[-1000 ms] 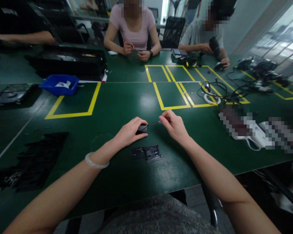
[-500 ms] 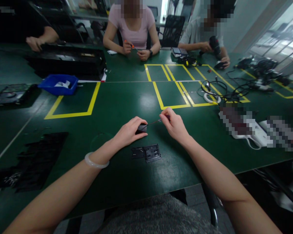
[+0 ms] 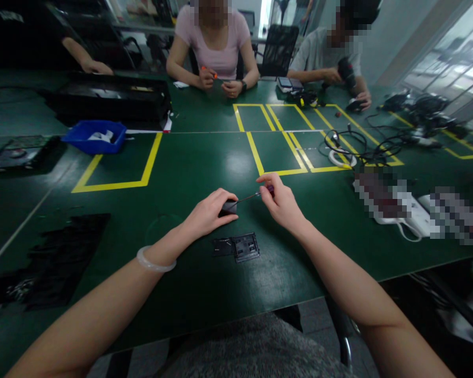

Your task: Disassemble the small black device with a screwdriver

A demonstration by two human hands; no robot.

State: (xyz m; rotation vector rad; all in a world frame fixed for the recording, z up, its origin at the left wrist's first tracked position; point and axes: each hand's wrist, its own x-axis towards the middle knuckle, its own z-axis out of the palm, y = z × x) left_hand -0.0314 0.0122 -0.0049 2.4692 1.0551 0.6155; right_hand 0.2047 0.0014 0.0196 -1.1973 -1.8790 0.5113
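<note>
My left hand (image 3: 211, 212) grips a small black block (image 3: 229, 207) between thumb and fingers, just above the green table (image 3: 197, 173). In my right hand (image 3: 281, 202) is a screwdriver (image 3: 270, 191) with a dark reddish handle; its thin shaft points left and the tip meets the block's right side. The exact contact spot is too small to make out. Nearer to me, below the block, lies a flat black plastic part (image 3: 246, 247) with a smaller black piece (image 3: 222, 247) at its left.
Black parts (image 3: 69, 257) lie at left, with a blue tray (image 3: 96, 137) and a large black case (image 3: 110, 100) beyond. Cables (image 3: 352, 147) and a white power strip (image 3: 418, 218) are at right. Three people sit or stand across the table.
The fingers of my right hand have loosened and shifted on the screwdriver handle, which shows more now. My left hand stays still. A person's hand at the far left has moved right.
</note>
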